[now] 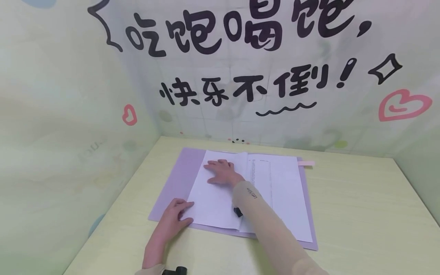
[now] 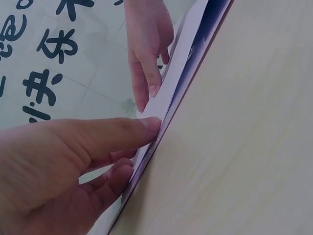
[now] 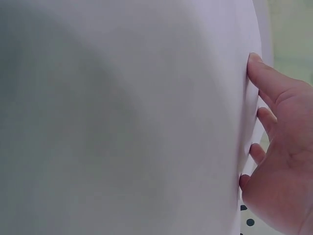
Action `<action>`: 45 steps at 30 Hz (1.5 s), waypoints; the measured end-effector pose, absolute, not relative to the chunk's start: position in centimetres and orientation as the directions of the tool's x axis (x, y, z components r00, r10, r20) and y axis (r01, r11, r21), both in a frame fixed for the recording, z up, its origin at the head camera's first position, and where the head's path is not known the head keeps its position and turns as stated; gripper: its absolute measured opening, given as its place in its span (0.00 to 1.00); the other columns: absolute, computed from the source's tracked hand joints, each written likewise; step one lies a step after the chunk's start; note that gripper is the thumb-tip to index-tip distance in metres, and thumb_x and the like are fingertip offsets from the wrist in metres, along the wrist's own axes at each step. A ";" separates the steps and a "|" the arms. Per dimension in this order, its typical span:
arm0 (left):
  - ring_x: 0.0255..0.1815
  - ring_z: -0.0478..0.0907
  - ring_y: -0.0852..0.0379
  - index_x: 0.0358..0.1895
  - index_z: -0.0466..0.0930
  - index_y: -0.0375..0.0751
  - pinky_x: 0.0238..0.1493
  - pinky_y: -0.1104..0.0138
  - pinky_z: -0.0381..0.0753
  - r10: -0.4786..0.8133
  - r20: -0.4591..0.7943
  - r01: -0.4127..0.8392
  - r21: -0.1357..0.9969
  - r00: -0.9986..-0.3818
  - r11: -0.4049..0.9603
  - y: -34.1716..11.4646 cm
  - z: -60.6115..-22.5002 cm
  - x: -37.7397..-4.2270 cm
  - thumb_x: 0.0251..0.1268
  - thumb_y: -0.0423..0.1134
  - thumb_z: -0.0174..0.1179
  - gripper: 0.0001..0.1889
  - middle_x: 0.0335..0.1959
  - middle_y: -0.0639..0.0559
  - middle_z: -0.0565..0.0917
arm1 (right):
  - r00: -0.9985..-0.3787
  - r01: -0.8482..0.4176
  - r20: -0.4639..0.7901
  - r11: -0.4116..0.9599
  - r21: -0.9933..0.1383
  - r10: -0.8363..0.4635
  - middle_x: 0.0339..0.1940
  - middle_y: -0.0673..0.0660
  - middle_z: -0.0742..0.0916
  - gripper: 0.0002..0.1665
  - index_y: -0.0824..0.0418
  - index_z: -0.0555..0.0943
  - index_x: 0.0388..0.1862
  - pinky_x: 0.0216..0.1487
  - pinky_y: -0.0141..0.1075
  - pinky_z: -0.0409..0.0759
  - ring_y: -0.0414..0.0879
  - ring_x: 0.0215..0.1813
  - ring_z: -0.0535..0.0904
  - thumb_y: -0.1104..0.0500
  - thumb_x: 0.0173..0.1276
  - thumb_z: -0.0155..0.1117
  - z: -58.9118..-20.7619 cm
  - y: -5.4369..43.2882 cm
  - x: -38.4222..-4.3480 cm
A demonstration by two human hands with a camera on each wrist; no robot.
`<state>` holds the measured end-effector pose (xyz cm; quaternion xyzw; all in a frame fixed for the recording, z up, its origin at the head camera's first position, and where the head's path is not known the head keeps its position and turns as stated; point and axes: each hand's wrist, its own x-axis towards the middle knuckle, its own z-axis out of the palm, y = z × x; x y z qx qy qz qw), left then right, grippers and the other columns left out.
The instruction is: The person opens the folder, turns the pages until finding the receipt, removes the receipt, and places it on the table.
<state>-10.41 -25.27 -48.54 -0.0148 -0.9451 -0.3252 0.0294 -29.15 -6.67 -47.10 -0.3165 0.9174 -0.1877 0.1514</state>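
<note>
Right grip (image 1: 223, 172) is spread flat-fingered on the upper part of a white left page (image 1: 213, 208), its fingertips touching the paper; left grip (image 1: 173, 217) has thumb and fingers parted at the page's lower left corner, the thumb touching the near edge. That page belongs to an open lilac folder (image 1: 182, 179) lying on the pale counter (image 1: 361, 198), left of the counter's middle. Along the centre fold the paper rises a little, and the left wrist view shows a narrow gap between sheet and cover. What stands in the way is the right sleeve (image 1: 271, 217), running diagonally over the fold and the lower part of the right page (image 1: 290, 194), with a small black device (image 1: 238, 212) at its cuff. A pink tab (image 1: 307, 163) juts past the folder's upper right edge. Behind, a backdrop (image 1: 220, 122) with large black characters and hearts rises close to the folder's far edge, and it also bounds the counter on the left; the widest stretch of counter extends right of the folder, with a narrower strip in front.
</note>
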 end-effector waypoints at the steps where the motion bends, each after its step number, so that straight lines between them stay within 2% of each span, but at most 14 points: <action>1: 0.41 0.72 0.60 0.57 0.83 0.40 0.44 0.70 0.77 0.010 0.068 0.050 0.612 -0.998 0.790 -25.3 -48.5 -10.4 0.52 0.31 0.72 0.24 0.53 0.45 0.78 | -0.754 -0.524 -0.157 0.728 -0.442 -0.638 0.82 0.45 0.61 0.38 0.41 0.61 0.78 0.79 0.59 0.49 0.56 0.82 0.49 0.44 0.71 0.61 -47.1 -6.6 -29.1; 7: 0.44 0.75 0.58 0.59 0.80 0.35 0.48 0.67 0.80 0.004 0.064 0.042 0.600 -0.998 0.799 -25.4 -48.4 -10.5 0.51 0.32 0.73 0.28 0.59 0.43 0.78 | -0.751 -0.530 -0.155 0.725 -0.439 -0.642 0.82 0.45 0.59 0.38 0.40 0.59 0.78 0.80 0.59 0.46 0.55 0.83 0.47 0.42 0.72 0.59 -47.1 -6.5 -29.0; 17: 0.42 0.73 0.60 0.61 0.78 0.35 0.45 0.71 0.79 -0.007 0.023 0.008 0.618 -1.000 0.786 -25.4 -48.5 -10.5 0.51 0.32 0.72 0.29 0.61 0.43 0.77 | -0.757 -0.527 -0.148 0.729 -0.437 -0.636 0.82 0.45 0.59 0.38 0.41 0.59 0.78 0.81 0.58 0.45 0.54 0.83 0.47 0.43 0.72 0.58 -47.1 -6.4 -28.5; 22: 0.41 0.72 0.60 0.61 0.78 0.35 0.44 0.71 0.78 -0.003 0.025 0.013 0.624 -1.000 0.782 -25.5 -48.5 -10.5 0.51 0.32 0.73 0.30 0.61 0.44 0.77 | -0.740 -0.539 -0.168 0.724 -0.430 -0.651 0.82 0.46 0.59 0.36 0.41 0.59 0.78 0.82 0.57 0.45 0.54 0.84 0.47 0.43 0.74 0.55 -46.5 -6.3 -28.4; 25: 0.41 0.72 0.60 0.61 0.78 0.35 0.43 0.72 0.78 -0.008 0.025 0.009 0.628 -1.000 0.778 -25.5 -48.4 -10.4 0.51 0.32 0.73 0.30 0.61 0.44 0.78 | -0.723 -0.544 -0.157 0.695 -0.470 -0.673 0.82 0.47 0.59 0.35 0.43 0.59 0.78 0.83 0.55 0.45 0.52 0.84 0.47 0.44 0.75 0.54 -46.0 -6.1 -28.7; 31: 0.42 0.73 0.60 0.61 0.79 0.35 0.44 0.71 0.79 -0.009 0.022 0.006 0.624 -1.000 0.781 -25.4 -48.3 -10.4 0.51 0.32 0.72 0.29 0.61 0.44 0.77 | -0.720 -0.548 -0.035 0.599 -0.583 -0.693 0.80 0.51 0.65 0.34 0.48 0.64 0.76 0.83 0.48 0.52 0.50 0.82 0.54 0.48 0.74 0.58 -45.4 -4.5 -29.7; 36: 0.42 0.73 0.60 0.62 0.78 0.36 0.46 0.71 0.79 -0.017 0.004 -0.011 0.624 -1.000 0.782 -25.4 -48.4 -10.5 0.52 0.32 0.72 0.30 0.62 0.45 0.77 | -0.756 -0.482 0.010 0.546 -0.686 -0.655 0.79 0.51 0.67 0.35 0.48 0.64 0.76 0.82 0.48 0.54 0.50 0.81 0.56 0.50 0.73 0.60 -44.7 -2.3 -29.6; 41: 0.42 0.73 0.60 0.62 0.78 0.36 0.45 0.71 0.79 -0.020 0.005 -0.012 0.632 -1.000 0.775 -25.5 -48.4 -10.5 0.51 0.32 0.72 0.30 0.62 0.45 0.77 | -0.827 -0.414 0.048 0.548 -0.727 -0.560 0.78 0.49 0.68 0.34 0.45 0.64 0.76 0.82 0.50 0.53 0.49 0.81 0.56 0.49 0.74 0.59 -43.8 0.2 -29.1; 45: 0.42 0.73 0.61 0.62 0.78 0.36 0.45 0.72 0.79 -0.020 -0.002 -0.017 0.641 -1.000 0.767 -25.5 -48.4 -10.6 0.52 0.32 0.72 0.30 0.64 0.45 0.77 | -0.889 -0.329 0.056 0.548 -0.769 -0.455 0.78 0.51 0.67 0.34 0.42 0.63 0.76 0.78 0.55 0.60 0.54 0.79 0.60 0.49 0.74 0.59 -43.4 2.5 -28.6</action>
